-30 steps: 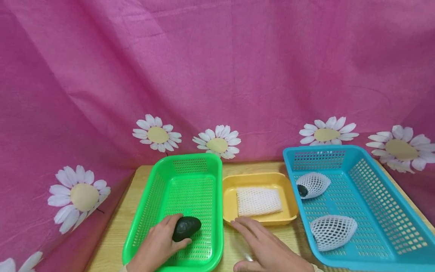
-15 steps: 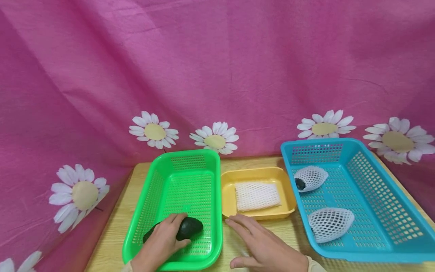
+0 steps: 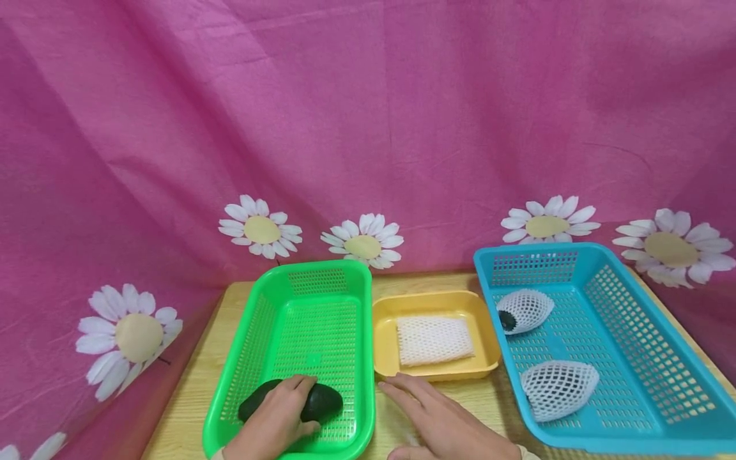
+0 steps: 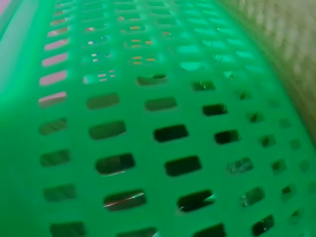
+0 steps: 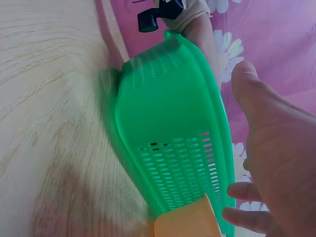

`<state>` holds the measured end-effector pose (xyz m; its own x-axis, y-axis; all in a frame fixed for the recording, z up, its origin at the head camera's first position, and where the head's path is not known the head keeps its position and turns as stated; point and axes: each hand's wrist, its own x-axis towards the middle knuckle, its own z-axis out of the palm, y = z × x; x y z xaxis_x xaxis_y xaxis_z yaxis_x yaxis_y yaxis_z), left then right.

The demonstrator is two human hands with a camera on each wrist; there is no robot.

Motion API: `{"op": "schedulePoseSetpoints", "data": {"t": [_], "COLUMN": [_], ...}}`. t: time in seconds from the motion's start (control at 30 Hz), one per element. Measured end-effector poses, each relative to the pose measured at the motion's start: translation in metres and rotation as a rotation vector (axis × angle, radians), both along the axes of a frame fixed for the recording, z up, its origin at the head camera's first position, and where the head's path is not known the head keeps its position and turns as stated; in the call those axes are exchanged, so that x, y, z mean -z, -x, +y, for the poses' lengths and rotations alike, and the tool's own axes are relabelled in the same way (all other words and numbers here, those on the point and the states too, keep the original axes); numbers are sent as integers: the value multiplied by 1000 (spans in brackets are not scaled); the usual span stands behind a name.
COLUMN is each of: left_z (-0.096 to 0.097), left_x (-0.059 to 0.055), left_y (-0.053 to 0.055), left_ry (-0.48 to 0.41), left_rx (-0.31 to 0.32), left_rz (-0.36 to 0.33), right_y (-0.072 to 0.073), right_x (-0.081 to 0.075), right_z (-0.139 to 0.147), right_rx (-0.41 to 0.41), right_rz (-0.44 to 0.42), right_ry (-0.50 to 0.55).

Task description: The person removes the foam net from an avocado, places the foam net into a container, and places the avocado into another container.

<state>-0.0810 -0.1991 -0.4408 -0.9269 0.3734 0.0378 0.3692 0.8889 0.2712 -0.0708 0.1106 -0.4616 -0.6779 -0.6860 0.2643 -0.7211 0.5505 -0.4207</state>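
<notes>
In the head view my left hand (image 3: 276,415) reaches into the front of the green basket (image 3: 370,358). Its fingers and thumb grip a dark avocado (image 3: 323,402), partly covered by the fingers. Another dark avocado (image 3: 254,401) shows on the far side of that hand, to the left. My right hand (image 3: 443,418) hovers over the table in front of the yellow tray (image 3: 382,364), fingers extended and thumb apart, holding nothing. In the right wrist view the right hand (image 5: 281,153) is beside the green basket's outer wall (image 5: 163,108). Only basket mesh (image 4: 148,148) fills the left wrist view.
White foam net sleeves (image 3: 435,340) lie flat in the yellow tray. A blue basket (image 3: 632,383) at the right holds two net-wrapped dark fruits, one farther back (image 3: 529,310) and one nearer (image 3: 560,388). A pink flowered cloth (image 3: 437,128) hangs behind the wooden table (image 3: 190,383).
My left hand still grips the avocado and has shifted slightly. The second avocado has come into sight left of that hand. My right hand stays nearly in place.
</notes>
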Motion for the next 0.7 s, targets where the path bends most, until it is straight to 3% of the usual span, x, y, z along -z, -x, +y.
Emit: {"op": "schedulePoseSetpoints", "data": {"t": [0.3,0.47,0.7], "left_z": [-1,0,-1], "left_x": [-5,-7,-7], "left_y": [-4,-7,-7], "left_ry": [-8,1,25], "left_rx": [-29,-47,-39], "left_rz": [-13,50,181], "right_y": [-4,-5,-5], "right_x": [0,-3,-4], "right_z": [0,2,4], "right_rx": [19,37,55], "right_rz": [21,15,70], "right_ry": [-3,-15,-31]}}
